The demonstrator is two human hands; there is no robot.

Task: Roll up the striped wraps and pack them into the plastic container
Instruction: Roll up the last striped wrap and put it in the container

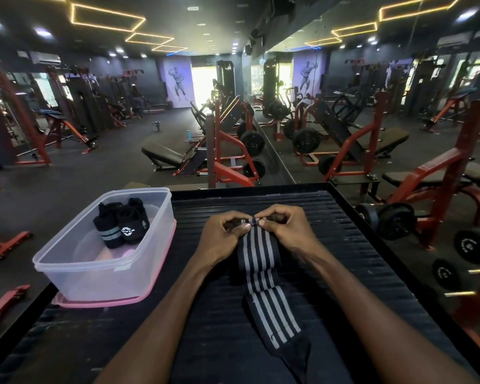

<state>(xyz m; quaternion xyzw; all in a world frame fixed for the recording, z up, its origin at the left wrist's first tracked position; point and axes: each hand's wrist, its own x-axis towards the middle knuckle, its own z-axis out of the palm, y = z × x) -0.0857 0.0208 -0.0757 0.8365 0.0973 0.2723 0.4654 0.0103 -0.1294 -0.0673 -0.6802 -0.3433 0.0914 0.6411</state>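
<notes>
A long black wrap with grey stripes (263,278) lies stretched toward me on the black ribbed platform (344,245). My left hand (222,234) and my right hand (286,227) both pinch its far end, where the fabric is curled into a small tight start of a roll. To the left stands a clear plastic container (75,261) on a pink lid. Inside it are two rolled black wraps (122,225), one with grey stripes, one showing a white logo.
The platform has a raised black rim (341,195). Red-framed gym benches (227,162) and weight plates stand beyond it, and a dumbbell rack (394,220) sits close on the right. A mirror wall runs along the right side.
</notes>
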